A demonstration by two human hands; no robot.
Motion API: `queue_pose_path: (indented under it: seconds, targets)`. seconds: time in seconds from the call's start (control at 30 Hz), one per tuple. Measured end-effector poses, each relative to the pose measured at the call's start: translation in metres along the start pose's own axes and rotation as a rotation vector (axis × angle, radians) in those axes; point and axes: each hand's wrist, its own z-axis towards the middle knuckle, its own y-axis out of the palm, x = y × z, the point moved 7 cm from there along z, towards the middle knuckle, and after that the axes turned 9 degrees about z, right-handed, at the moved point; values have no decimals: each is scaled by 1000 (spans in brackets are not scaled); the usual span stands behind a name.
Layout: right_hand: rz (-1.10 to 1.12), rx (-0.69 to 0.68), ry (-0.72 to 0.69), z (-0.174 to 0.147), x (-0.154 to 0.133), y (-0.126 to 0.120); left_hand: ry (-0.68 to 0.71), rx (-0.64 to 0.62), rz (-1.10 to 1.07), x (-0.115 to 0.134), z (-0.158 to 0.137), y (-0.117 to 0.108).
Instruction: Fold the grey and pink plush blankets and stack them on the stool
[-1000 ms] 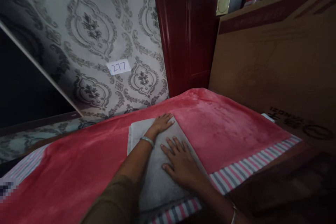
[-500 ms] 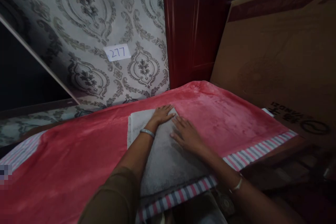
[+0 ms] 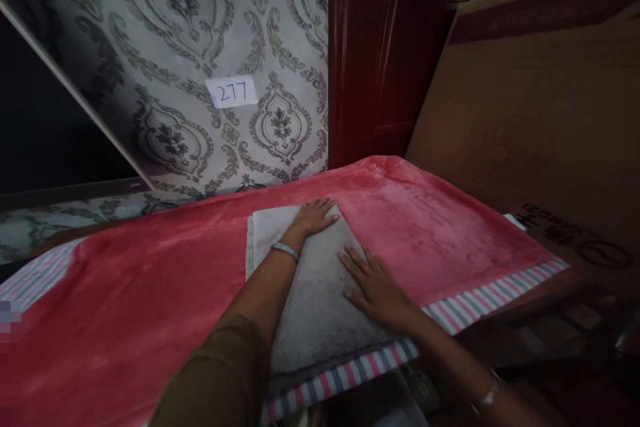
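A grey, soft-looking folded cloth (image 3: 320,300) lies flat on a red plush blanket (image 3: 190,280) with a striped edge. My left hand (image 3: 315,217) rests open on the far end of the grey cloth, palm down, fingers spread toward the wall. Nearer to me, my right hand (image 3: 373,283) lies open along the cloth's right side, fingers apart and pointing up and left. Neither hand grasps anything. My left forearm covers part of the cloth's left side.
Behind the blanket stands a patterned wall with a paper marked 277 (image 3: 233,91), beside a dark red wooden panel (image 3: 375,60). A large cardboard box (image 3: 540,100) leans at the right. A dark screen-like panel (image 3: 50,113) is at the left.
My right hand has slid toward me along the cloth's right side, away from my left hand. My left hand stays at the far end. The view has shifted slightly.
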Motion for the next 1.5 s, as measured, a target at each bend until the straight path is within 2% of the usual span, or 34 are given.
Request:
queue_pose_path:
  seconds: [0.13,0.27,0.37,0.47,0.57,0.63,0.73,0.8,0.9,1.07,1.27,1.37,1.5]
  targets:
    - [-22,43,17,-32,-6,2,6,9,0,2,-1,-1]
    - [-50,76,27,-38,-7,6,-28,80,53,5,-9,-11]
    - [-73,105,2,-35,-4,4,-53,110,101,4,-27,-21]
    - [-87,93,15,-30,-7,-5,-27,61,114,0,-60,-26]
    - [-92,78,3,-19,-34,-21,-37,19,118,-12,-100,-30]
    - [-76,82,-80,-9,-66,-27,-93,29,125,-22,-122,-33]
    - [-50,1,-237,-2,-112,-12,-199,17,125,-35,-143,-26]
    - [-53,-78,-286,-3,-127,7,-248,-2,113,-40,-149,-15]
    - [-74,-105,-303,-13,-127,25,-276,19,96,-41,-151,-4]
    - [-98,-50,-357,-31,-117,29,-288,31,64,-41,-151,-2]
    - [-107,13,-360,-44,-113,33,-269,-71,-8,-34,-159,-10]
    - [-102,31,-356,-46,-111,34,-225,-80,-21,-19,-188,-9]
    - [-97,66,-376,-47,-112,33,-167,3,-50,6,-253,-3]
